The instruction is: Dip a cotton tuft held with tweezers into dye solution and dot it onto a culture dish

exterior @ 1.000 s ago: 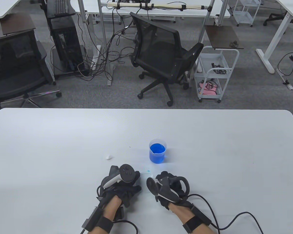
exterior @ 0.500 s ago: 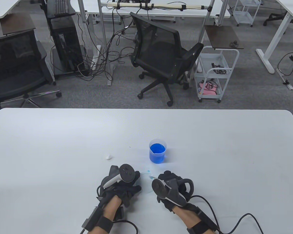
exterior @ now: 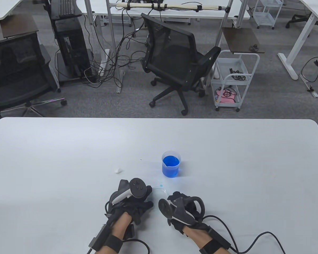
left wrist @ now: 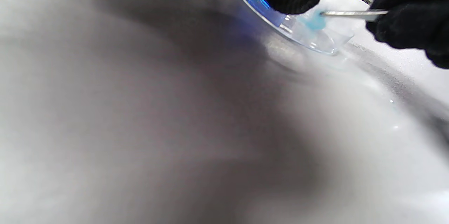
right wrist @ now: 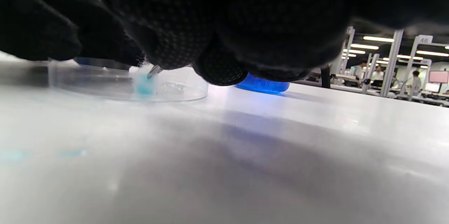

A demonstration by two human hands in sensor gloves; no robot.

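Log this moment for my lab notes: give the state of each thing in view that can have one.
Beaker: upright, holds blue dye.
Culture dish: flat on table, uncovered.
Cotton tuft: dyed blue, inside the dish.
Tweezers: pinched on the tuft.
Right hand: holds the tweezers.
Left hand: beside the dish.
Spare cotton: white, undyed.

One readable mark here: the number "46" on a white sign (right wrist: 424, 39) atop a frame post in the background, right wrist view. No other lettering legible.
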